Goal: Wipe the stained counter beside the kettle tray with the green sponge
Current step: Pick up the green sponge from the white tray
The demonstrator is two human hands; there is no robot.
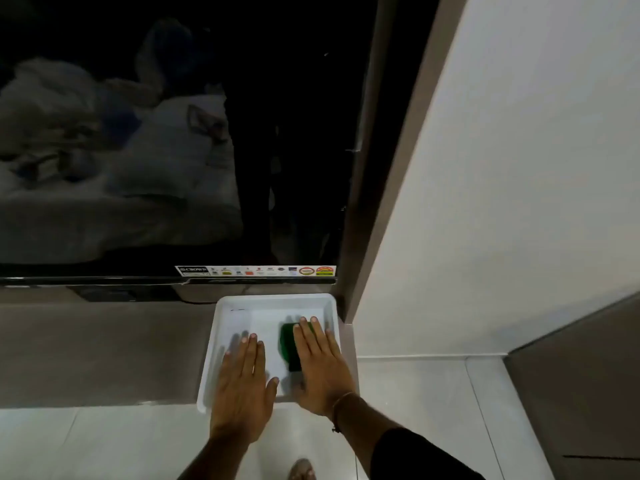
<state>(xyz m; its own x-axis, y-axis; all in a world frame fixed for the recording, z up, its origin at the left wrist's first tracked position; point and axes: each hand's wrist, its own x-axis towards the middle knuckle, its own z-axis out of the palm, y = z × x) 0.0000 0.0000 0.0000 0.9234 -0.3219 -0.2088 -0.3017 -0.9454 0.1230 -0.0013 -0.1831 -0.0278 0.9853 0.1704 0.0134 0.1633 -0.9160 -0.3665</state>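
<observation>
- The green sponge (286,344) is inside the white tray (221,341), near its right wall. It is not on the brown desk (104,351) yet.
- The right hand (320,365) lies flat on top of the sponge. Its fingers (306,332) are stretched out, pressing down, not curled around it. I think the hand is pushing the sponge flat to rub with it.
- The left hand (242,382) lies flat on the tray floor with its fingers spread and nothing in it. I think it keeps the tray from sliding.
- The tray sits at the right end of the desk, next to the wall (502,168). A big dark TV (173,133) is right behind it.
- I count two hands, one sponge, one tray and one TV. I see no kettle.
- The desk to the left of the tray looks bare, and I cannot spot a stain there. I think the desk wiping is not yet done.
</observation>
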